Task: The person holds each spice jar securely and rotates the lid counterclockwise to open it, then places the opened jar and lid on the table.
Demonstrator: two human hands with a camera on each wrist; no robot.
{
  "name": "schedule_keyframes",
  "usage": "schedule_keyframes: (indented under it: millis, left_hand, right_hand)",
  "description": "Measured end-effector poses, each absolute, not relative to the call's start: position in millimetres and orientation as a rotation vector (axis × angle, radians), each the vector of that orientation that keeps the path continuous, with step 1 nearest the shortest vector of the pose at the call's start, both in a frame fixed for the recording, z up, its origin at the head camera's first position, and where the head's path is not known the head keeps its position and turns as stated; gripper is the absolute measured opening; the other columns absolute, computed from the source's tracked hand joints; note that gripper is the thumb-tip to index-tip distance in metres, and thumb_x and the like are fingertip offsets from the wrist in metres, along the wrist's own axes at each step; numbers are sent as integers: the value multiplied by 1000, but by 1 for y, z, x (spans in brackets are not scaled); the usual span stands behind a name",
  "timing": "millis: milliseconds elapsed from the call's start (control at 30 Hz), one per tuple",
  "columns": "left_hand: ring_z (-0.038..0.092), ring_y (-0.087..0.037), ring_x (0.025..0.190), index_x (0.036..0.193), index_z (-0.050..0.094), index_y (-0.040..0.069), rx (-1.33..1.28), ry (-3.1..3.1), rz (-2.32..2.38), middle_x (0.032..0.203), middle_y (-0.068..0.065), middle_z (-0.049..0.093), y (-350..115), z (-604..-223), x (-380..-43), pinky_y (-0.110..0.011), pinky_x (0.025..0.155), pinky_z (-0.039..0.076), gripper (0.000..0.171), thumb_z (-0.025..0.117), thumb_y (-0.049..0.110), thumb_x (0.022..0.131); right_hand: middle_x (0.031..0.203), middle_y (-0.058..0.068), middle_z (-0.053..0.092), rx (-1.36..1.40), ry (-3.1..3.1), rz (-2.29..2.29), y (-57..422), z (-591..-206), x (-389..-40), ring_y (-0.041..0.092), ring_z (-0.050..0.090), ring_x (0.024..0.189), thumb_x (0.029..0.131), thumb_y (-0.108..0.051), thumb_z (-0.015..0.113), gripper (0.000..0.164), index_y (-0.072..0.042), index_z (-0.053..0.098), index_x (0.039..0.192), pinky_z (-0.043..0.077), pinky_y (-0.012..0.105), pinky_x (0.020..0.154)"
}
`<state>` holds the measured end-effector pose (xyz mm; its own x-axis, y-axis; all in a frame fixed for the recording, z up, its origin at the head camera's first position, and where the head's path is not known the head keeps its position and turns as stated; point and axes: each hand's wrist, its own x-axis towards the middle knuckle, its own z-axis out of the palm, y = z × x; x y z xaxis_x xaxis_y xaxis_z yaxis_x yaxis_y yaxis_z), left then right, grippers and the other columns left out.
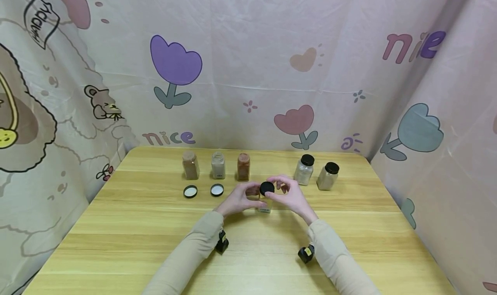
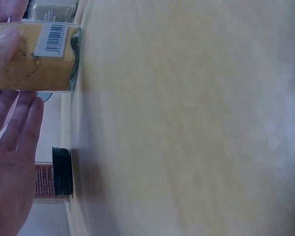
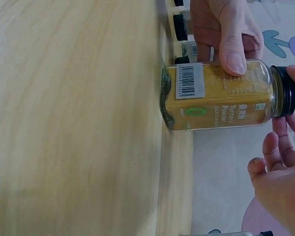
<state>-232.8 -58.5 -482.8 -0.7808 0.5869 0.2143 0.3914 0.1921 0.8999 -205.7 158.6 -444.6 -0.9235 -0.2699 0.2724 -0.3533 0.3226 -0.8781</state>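
Our left hand point(image 1: 241, 199) is partly closed, its thumb pressed on the near face of a turmeric jar point(image 3: 219, 105) and its fingers reaching behind the glass, so that we grip the jar between them. Our right hand point(image 1: 290, 196) pinches the jar's black cap point(image 1: 266, 188) between thumb and fingertips, its other fingers loosely curled just beside it. Between our two hands the jar stands upright with the cap on; its yellow powder and barcode label point(image 3: 190, 81) show below our left thumb. Its base is close to the wooden table point(image 1: 248, 260), though we cannot tell whether it touches.

To the left of our left hand lie two black lids point(image 1: 190, 192), white insides facing up. Beyond that hand and towards its left stand a brown jar point(image 1: 191, 167), a pale grey jar point(image 1: 218, 169) and a reddish jar point(image 1: 243, 169). Beyond our right hand, off to its right, are two black-capped jars point(image 1: 328, 178) of pale contents, standing side by side and apart.
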Motion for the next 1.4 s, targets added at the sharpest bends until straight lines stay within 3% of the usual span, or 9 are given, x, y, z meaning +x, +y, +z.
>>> schedule_keyframes:
  millis: [133, 367, 600, 967, 1400]
  left_hand:
    - [69, -27, 115, 131, 62, 5, 935, 2282, 1634, 126, -14, 71, -59, -482, -232, -30, 100, 56, 54, 83, 16, 83]
    - [69, -27, 115, 131, 62, 5, 938, 2280, 1632, 126, -14, 71, -58, -482, -232, -27, 101, 55, 54, 84, 15, 82]
    - [68, -31, 116, 132, 61, 2, 939, 2285, 1645, 126, -18, 70, -58, -484, -232, -26, 100, 55, 55, 83, 11, 82]
    - [69, -25, 115, 132, 62, 6, 927, 2274, 1635, 126, -13, 71, -58, -483, -233, -29, 101, 55, 54, 83, 15, 83]
    - [69, -22, 114, 130, 63, 6, 938, 2284, 1636, 125, -11, 71, -58, -483, -232, -28, 100, 56, 54, 84, 15, 82]
  right_hand:
    - [107, 16, 66, 624, -2472, 1687, 158, -445, -205, 39, 48, 92, 82, -7, 82, 40, -5, 70, 121, 40, 32, 70]
    - [109, 19, 63, 592, -2478, 1676, 158, -443, -203, 43, 46, 93, 82, -7, 82, 42, -5, 69, 122, 36, 22, 69]
    - [104, 19, 62, 560, -2509, 1639, 158, -446, -205, 33, 47, 89, 82, -6, 82, 42, -3, 69, 121, 35, 23, 69]
    - [103, 14, 63, 604, -2492, 1649, 159, -446, -204, 41, 47, 92, 82, -10, 82, 39, -8, 71, 120, 36, 20, 68]
    - [99, 15, 60, 569, -2506, 1652, 159, -446, -204, 32, 47, 88, 82, -11, 83, 40, -6, 70, 120, 35, 22, 68]
